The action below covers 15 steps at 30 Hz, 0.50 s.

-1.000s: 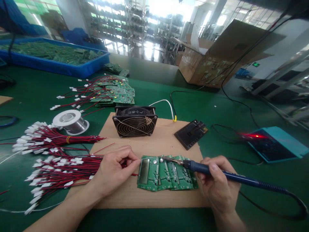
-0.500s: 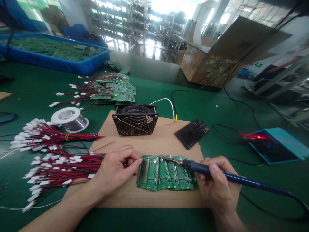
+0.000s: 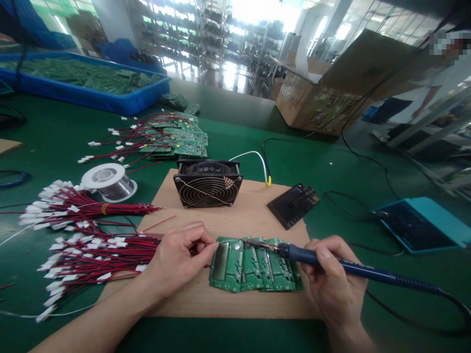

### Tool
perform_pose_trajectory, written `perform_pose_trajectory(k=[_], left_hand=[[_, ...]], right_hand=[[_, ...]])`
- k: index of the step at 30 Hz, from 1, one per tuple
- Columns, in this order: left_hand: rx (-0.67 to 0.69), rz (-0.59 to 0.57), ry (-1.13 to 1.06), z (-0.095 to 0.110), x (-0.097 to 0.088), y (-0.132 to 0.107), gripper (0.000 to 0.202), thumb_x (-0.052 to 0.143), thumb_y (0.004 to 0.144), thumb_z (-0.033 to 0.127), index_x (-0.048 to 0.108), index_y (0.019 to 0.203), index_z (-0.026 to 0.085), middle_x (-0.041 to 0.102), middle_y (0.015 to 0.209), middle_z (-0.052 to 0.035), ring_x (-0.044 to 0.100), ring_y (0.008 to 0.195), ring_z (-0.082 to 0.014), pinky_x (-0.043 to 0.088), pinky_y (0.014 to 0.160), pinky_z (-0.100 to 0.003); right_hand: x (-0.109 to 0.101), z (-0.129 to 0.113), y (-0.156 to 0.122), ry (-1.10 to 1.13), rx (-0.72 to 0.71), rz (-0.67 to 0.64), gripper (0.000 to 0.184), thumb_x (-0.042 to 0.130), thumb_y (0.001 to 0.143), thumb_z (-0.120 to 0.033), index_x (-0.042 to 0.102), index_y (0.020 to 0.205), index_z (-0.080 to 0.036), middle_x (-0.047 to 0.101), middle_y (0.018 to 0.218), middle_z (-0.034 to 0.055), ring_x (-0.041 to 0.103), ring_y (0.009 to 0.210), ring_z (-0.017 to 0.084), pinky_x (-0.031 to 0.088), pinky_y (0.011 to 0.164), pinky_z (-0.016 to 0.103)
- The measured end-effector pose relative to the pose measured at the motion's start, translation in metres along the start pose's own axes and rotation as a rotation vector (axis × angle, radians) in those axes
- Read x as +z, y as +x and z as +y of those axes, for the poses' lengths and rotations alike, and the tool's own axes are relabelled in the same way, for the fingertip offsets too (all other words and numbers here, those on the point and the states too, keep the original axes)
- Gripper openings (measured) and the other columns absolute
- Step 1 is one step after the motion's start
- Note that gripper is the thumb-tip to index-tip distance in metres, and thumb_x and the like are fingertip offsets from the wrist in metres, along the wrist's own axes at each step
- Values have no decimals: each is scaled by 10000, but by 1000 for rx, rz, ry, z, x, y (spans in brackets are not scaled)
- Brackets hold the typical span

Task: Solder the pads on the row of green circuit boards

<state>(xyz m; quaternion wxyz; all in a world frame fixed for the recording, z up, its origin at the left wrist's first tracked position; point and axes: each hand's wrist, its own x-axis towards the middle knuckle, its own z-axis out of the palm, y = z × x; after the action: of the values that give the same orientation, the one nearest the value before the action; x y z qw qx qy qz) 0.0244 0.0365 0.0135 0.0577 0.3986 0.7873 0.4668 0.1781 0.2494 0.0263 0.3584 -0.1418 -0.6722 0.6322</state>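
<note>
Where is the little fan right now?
In the head view, the fan stands at the far edge of the brown board, behind the green circuit boards.

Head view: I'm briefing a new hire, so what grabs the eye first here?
The right hand holds a blue-handled soldering iron, tip on the green circuit boards lying on the brown board. The left hand pinches thin solder wire at their left edge. Bundles of red wires with white plugs lie left.
</note>
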Motion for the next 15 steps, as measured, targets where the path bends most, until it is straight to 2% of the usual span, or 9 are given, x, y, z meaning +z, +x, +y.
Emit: perform_pose_trajectory(k=[9, 15], left_hand=[[9, 17, -26, 1, 1, 0, 207, 580, 823, 220, 643, 632, 169, 529, 550, 30, 460, 482, -74, 345, 454, -163], [8, 39, -43, 3, -1, 0, 210, 581, 823, 220, 647, 631, 169, 513, 545, 34, 440, 470, -69, 337, 446, -161]], right_hand=[[1, -1, 1, 12, 13, 6, 242, 608, 886, -288, 551, 682, -173, 493, 532, -19, 446, 441, 99, 325, 398, 188], [4, -4, 0, 74, -32, 76, 229, 610, 869, -266, 549, 665, -180, 487, 523, -19, 438, 441, 109, 337, 389, 195]])
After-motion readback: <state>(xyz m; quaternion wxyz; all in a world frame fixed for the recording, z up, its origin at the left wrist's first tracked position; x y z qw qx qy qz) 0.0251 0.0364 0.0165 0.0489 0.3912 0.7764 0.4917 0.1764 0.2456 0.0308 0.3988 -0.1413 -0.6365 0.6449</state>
